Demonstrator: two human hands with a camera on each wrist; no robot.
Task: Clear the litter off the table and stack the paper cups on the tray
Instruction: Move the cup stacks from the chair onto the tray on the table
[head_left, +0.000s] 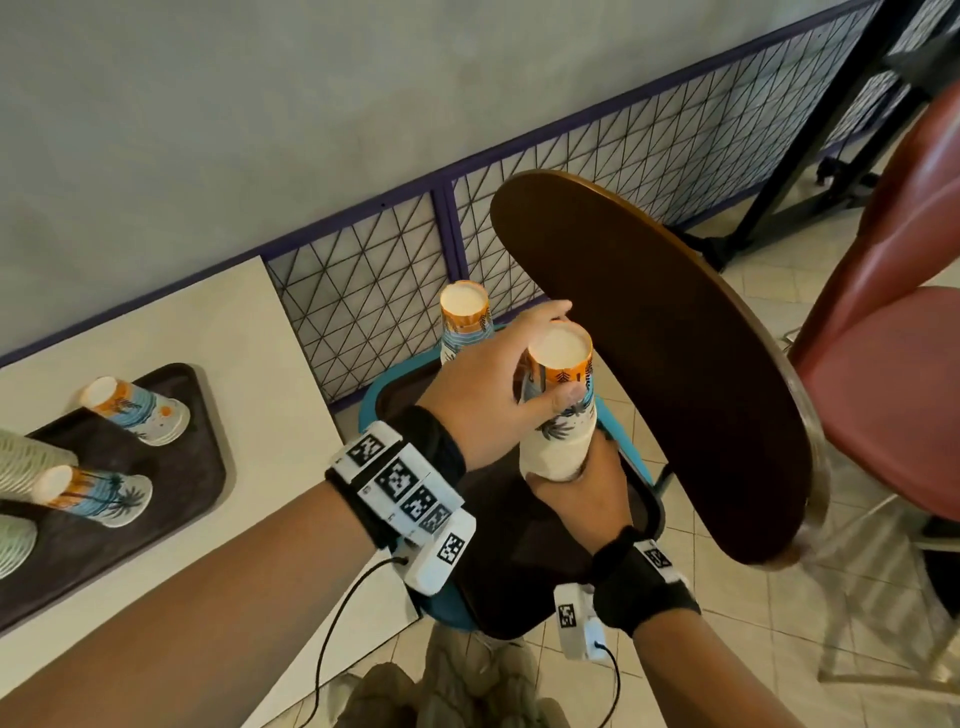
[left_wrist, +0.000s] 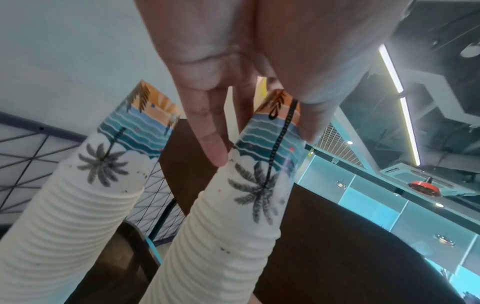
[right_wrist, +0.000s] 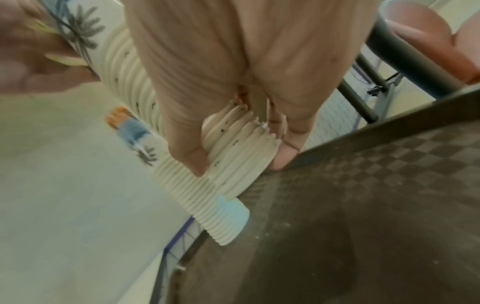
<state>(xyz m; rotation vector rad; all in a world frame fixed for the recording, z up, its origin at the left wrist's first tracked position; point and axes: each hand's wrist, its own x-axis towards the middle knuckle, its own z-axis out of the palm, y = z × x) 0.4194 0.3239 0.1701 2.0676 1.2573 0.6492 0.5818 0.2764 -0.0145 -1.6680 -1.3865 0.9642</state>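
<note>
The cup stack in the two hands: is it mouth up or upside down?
Upside down. The cup stack shows a closed pale base on top, and its rolled rims point downward, where the right hand grips them; the left hand grips the top.

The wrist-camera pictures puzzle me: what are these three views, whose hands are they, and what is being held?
No machine here: a person works bare-handed, wearing a camera on the head and one on each wrist, strapped on with marker-covered white blocks. The head view looks down at both hands; the other two look along each hand's fingers.

The left hand grips the top of a tall stack of upside-down palm-printed paper cups; the right hand holds its ribbed lower end. A second similar stack stands behind, on a dark tray with a blue edge.

To the left, a white table carries a dark brown tray with more inverted cups.
</note>
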